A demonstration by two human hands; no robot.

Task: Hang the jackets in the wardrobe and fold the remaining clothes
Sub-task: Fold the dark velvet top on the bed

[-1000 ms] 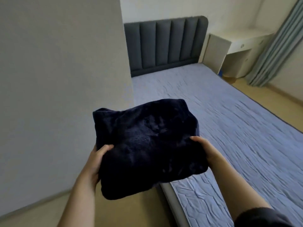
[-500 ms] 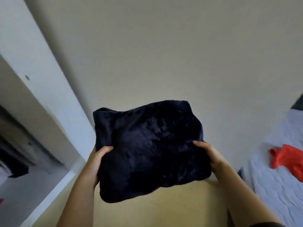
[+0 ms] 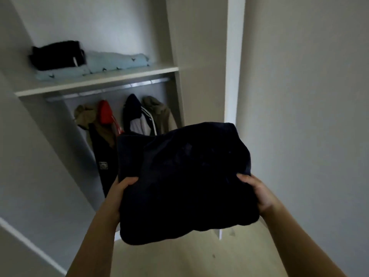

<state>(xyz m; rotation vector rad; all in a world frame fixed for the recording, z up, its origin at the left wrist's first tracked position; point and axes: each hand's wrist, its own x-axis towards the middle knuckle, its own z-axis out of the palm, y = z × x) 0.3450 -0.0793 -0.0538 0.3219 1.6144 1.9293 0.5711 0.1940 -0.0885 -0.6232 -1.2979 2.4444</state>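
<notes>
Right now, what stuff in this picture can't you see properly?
- Hanging jackets, head view: their lower parts are hidden behind the folded dark garment.
- Left hand and right hand: most fingers are tucked under that garment.
- Wardrobe shelf: its left end is cut off by the near wall.
- Small label on one dark jacket: too small and blurry to read.

shelf [image 3: 111,76]: right end bare | left: folded clothes [image 3: 89,62] | below: hung jackets [image 3: 137,114]
</notes>
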